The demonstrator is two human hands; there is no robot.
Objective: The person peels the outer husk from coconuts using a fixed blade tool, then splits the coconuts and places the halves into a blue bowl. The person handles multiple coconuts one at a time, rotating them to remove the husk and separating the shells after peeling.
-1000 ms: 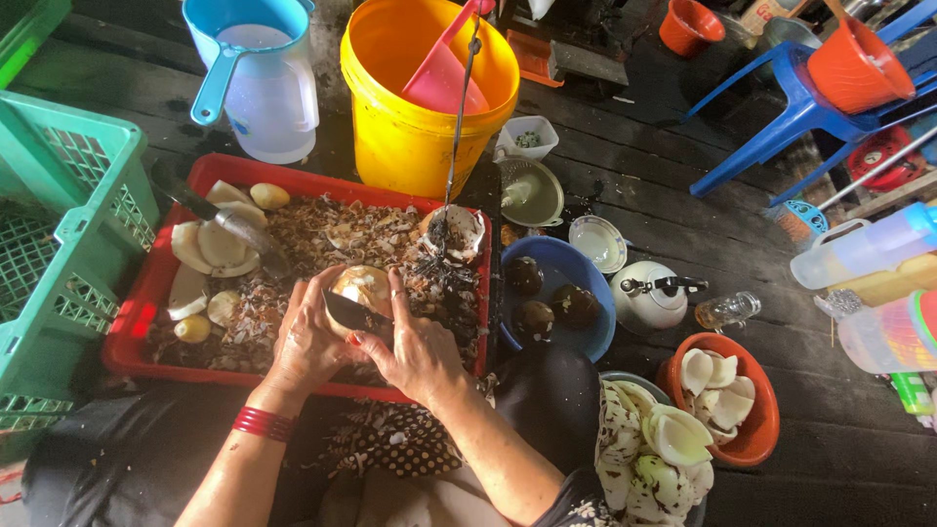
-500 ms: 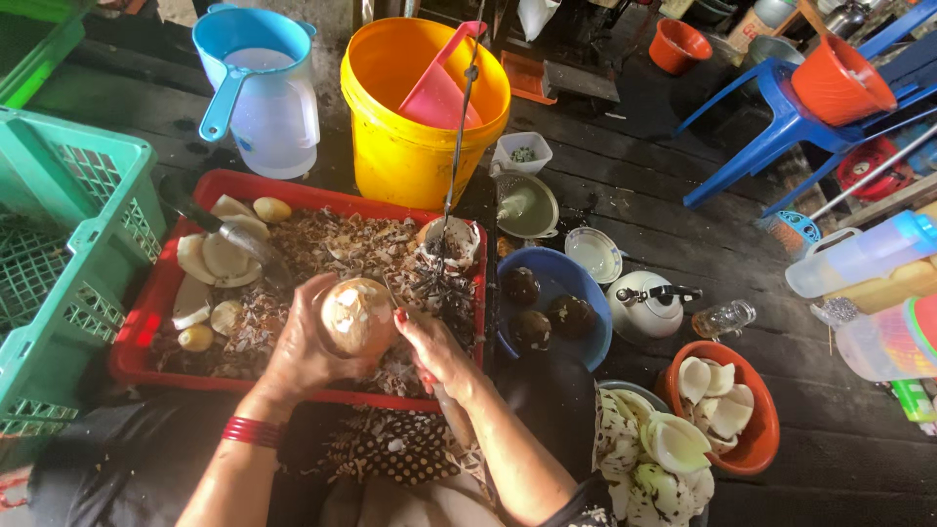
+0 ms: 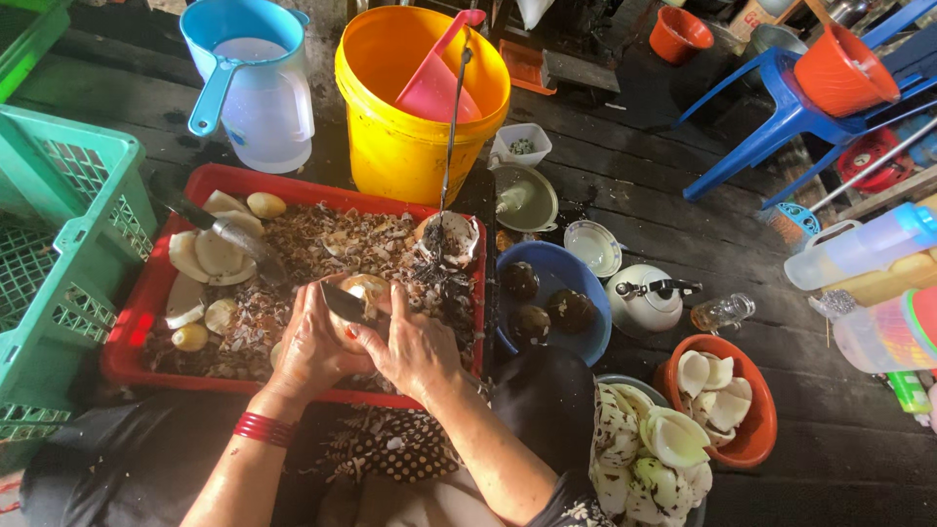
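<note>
My left hand cups a pale, partly peeled coconut kernel over the red tray. My right hand grips a dark knife whose blade lies across the kernel. Brown peelings cover the tray. White coconut pieces and a second knife lie at the tray's left end. A half shell sits at its right end.
A green crate stands left. Behind the tray are a blue jug and a yellow bucket. A blue bowl with dark coconuts, a kettle and an orange bowl of white pieces sit right.
The kernel was lifted up in both hands half a second ago. Now it is lower over the tray and the knife blade lies across it again.
</note>
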